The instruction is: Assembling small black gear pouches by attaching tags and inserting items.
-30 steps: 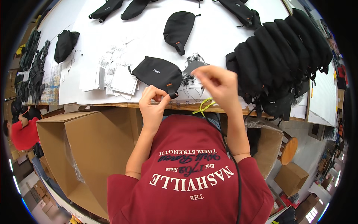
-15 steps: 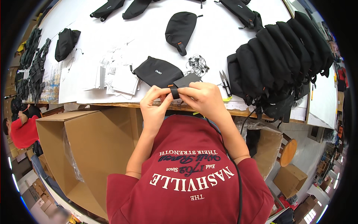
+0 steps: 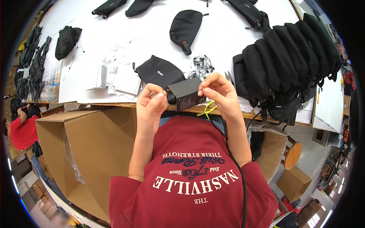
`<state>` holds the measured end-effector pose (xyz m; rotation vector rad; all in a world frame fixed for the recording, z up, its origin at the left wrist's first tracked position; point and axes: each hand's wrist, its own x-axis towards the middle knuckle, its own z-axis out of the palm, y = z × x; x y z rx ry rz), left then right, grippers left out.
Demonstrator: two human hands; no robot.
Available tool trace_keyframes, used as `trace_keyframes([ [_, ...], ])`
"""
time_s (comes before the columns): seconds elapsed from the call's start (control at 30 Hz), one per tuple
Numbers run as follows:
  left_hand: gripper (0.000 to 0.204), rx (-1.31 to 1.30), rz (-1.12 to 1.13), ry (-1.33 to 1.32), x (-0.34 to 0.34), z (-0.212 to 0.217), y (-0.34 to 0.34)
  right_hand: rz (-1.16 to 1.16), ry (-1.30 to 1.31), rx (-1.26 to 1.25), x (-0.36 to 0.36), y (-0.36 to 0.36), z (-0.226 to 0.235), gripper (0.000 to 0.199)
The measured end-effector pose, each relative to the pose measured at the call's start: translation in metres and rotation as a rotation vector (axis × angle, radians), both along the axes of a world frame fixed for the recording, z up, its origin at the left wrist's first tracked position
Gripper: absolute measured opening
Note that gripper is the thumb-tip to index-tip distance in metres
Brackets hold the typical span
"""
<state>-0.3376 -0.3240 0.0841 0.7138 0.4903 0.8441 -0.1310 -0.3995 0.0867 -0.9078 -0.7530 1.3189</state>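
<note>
Head cam, looking straight down: both hands are up at the near edge of the white table [image 3: 228, 41], holding a small dark grey box [image 3: 187, 94] between them. Left hand [image 3: 151, 102] has its fingers curled round the box's left end, thumb and forefinger pinched at the corner. Right hand [image 3: 219, 94] grips the right end, fingertips pressed on the top edge. So both are closed on the box, which sits tilted just above the table's wooden edge, right in front of the red shirt [image 3: 194, 178].

Just behind the box lies a flat black pouch [image 3: 159, 72], nearly touching it. Next to that there's a tangle of thin black cords [image 3: 200, 65] and a pair of small snips [image 3: 229, 77]. Loose white paper sheets [image 3: 118, 74] are spread to the left of the pouch. On the right, a whole row of black bags [image 3: 285, 53] leans together in a stack. Another black bag [image 3: 185, 24] sits further back in the middle.

Below the table on the left is a big open cardboard box [image 3: 83, 152]. Another person in red [image 3: 23, 131] is at the far left edge.
</note>
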Motion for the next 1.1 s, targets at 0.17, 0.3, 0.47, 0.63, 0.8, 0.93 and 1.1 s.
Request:
trace_keyframes([
  [0.17, 0.005, 0.338, 0.018, 0.369, 0.013, 0.015, -0.012, -0.097, -0.006, 0.039, -0.021, -0.003, 0.010, 0.010],
  [0.3, 0.005, 0.425, -0.036, 0.507, 0.017, 0.022, -0.016, -0.183, -0.178, 0.047, -0.033, -0.005, 0.014, 0.011],
  [0.47, 0.005, 0.423, -0.029, 0.515, 0.017, 0.023, -0.015, -0.188, -0.219, 0.105, -0.037, -0.006, 0.008, 0.012],
  [0.63, 0.004, 0.429, -0.043, 0.528, 0.017, 0.023, -0.016, -0.187, -0.391, 0.165, -0.038, -0.006, 0.005, 0.014],
  [0.8, 0.004, 0.440, -0.069, 0.528, 0.017, 0.025, -0.015, -0.157, -0.450, 0.161, -0.037, -0.008, 0.006, 0.016],
  [0.93, 0.005, 0.444, -0.089, 0.531, 0.014, 0.025, -0.011, -0.131, -0.513, 0.162, -0.034, -0.008, 0.008, 0.018],
  [1.1, 0.005, 0.514, -0.254, 0.566, 0.010, 0.028, -0.003, 0.036, -0.610, 0.181, -0.024, -0.007, 0.013, 0.017],
])
